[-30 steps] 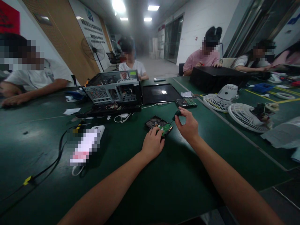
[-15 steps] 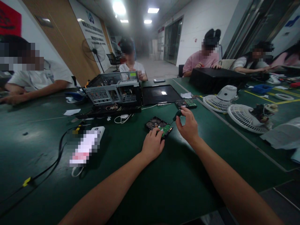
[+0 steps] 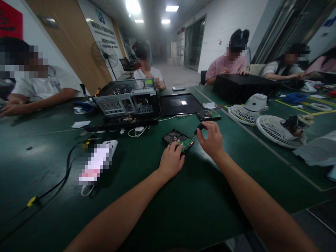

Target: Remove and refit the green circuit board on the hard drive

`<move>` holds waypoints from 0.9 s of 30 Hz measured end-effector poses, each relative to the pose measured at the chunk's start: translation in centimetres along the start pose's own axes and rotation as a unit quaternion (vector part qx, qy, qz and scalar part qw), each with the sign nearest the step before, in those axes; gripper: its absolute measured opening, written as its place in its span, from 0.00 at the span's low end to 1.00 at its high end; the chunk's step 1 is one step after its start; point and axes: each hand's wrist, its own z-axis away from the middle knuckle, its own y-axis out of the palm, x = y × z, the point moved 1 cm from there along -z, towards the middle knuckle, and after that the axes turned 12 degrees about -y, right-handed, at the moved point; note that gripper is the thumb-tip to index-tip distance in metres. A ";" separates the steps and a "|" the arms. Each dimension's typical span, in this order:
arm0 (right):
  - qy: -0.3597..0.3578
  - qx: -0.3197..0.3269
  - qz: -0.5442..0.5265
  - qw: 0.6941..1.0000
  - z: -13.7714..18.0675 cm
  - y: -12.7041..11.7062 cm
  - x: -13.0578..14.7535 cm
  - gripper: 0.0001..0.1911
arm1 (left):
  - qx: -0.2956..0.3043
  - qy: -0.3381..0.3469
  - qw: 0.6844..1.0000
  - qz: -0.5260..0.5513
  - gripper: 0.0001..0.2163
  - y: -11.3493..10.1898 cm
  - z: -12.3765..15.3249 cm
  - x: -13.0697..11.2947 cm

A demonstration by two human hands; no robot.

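Note:
A hard disk drive [image 3: 173, 136] lies on the green table with its green circuit board facing up. My left hand [image 3: 172, 159] grips the near left edge of the drive, its fingers bent over the board. Between the thumb and fingers of my right hand [image 3: 210, 139] is a screwdriver [image 3: 198, 129] with a dark handle. It slants down to the left, and its thin shaft reaches the right side of the circuit board. Whether the tip sits in a screw is too small to tell.
Beyond the drive stand an opened computer case [image 3: 126, 103], a dark flat panel [image 3: 181, 104] and a second hard drive [image 3: 209, 114]. At left are a phone [image 3: 97, 162] and a black cable [image 3: 67, 171]. White fan parts [image 3: 275, 131] lie at right. Several people sit around the table.
My right hand and the handle of the screwdriver have shifted very slightly, with the fingers a little lower. My left hand and the drive stay in place.

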 end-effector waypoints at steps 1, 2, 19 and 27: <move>-0.004 0.003 -0.009 1.000 0.0 0.0 0.0 0.19 | -0.001 0.000 1.000 0.000 0.19 0.0 0.0 0.0; -0.011 0.007 -0.020 1.000 0.0 0.0 0.0 0.19 | -0.001 0.000 1.000 0.001 0.19 0.0 0.0 0.0; 0.000 0.028 -0.022 0.999 -0.4 -0.4 0.6 0.19 | 0.000 0.001 1.000 0.001 0.19 -0.1 0.0 0.0; 0.020 0.002 -0.012 1.000 -0.4 -0.5 0.3 0.18 | -0.004 0.002 1.000 0.002 0.19 0.0 0.0 0.1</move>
